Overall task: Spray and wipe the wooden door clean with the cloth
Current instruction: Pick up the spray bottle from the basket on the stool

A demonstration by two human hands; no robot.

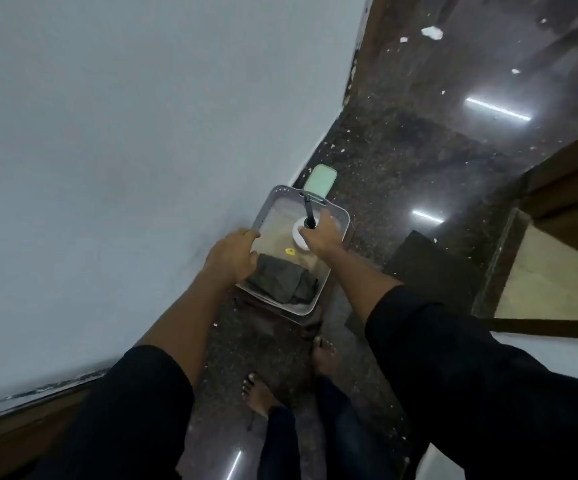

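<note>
A pale plastic basket (344, 216) stands on a low dark stool by the white wall. Inside it lies a folded grey cloth (282, 280) at the near end. A white spray bottle (299, 235) with a black nozzle stands at the far right of the basket. My right hand (322, 232) is closed around the bottle's neck, just under the nozzle. My left hand (234, 256) rests over the basket's left rim, its fingers touching the near edge of the cloth; whether it grips the cloth I cannot tell. Brown wooden door parts (564, 188) show at the right edge.
A pale green pad-like object (320, 180) lies beyond the basket against the wall. The floor is dark polished stone with white specks and light reflections. My bare feet (322, 355) stand just behind the stool. A dark mat (429, 268) lies to the right.
</note>
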